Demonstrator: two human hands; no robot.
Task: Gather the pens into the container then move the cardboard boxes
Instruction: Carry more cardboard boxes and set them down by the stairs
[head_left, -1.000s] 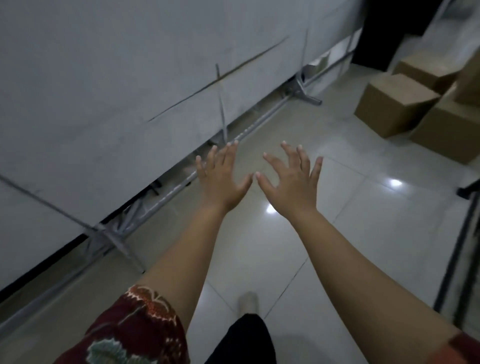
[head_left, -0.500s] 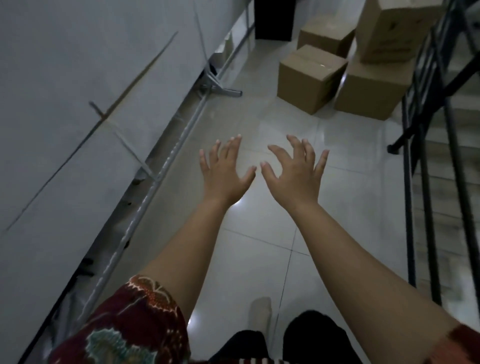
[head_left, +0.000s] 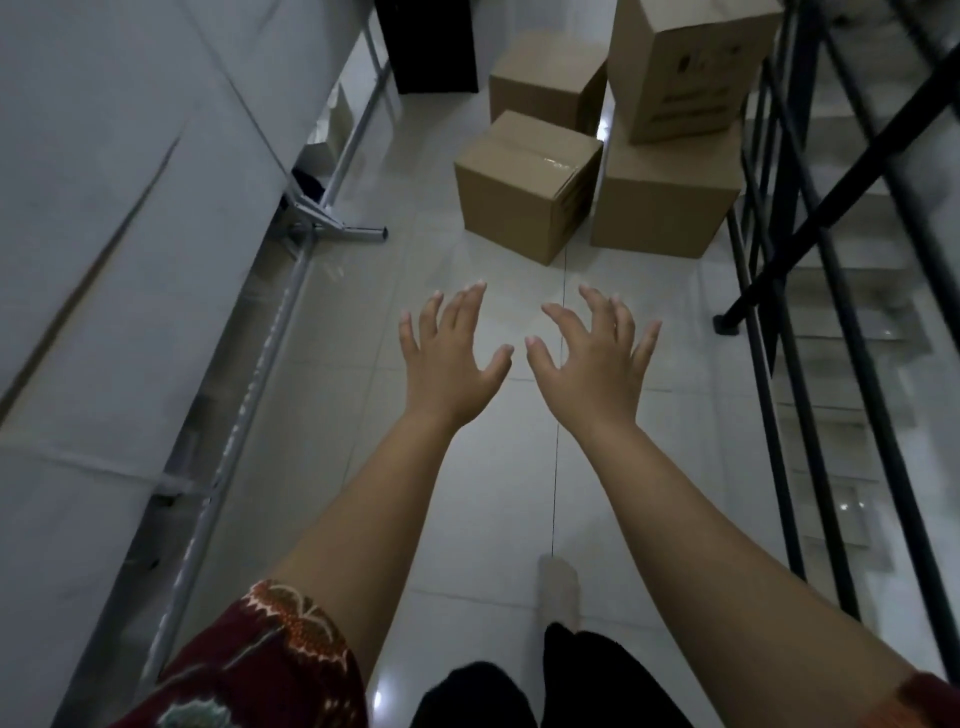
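Left hand (head_left: 451, 364) and right hand (head_left: 592, 366) outstretched over tiled floor (head_left: 363, 364), fingers spread, grasping nothing, cardboard boxes (head_left: 524, 187) stacked ahead beside black stair railing (head_left: 810, 260), pens unseen

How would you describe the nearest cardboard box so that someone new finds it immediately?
Look past both open hands to the cluster of cardboard boxes beside the black stair railing. The nearest box stands alone on the tiled floor, left of the stacked pair. It alone sits turned corner-first, with clear tape along its top seam.
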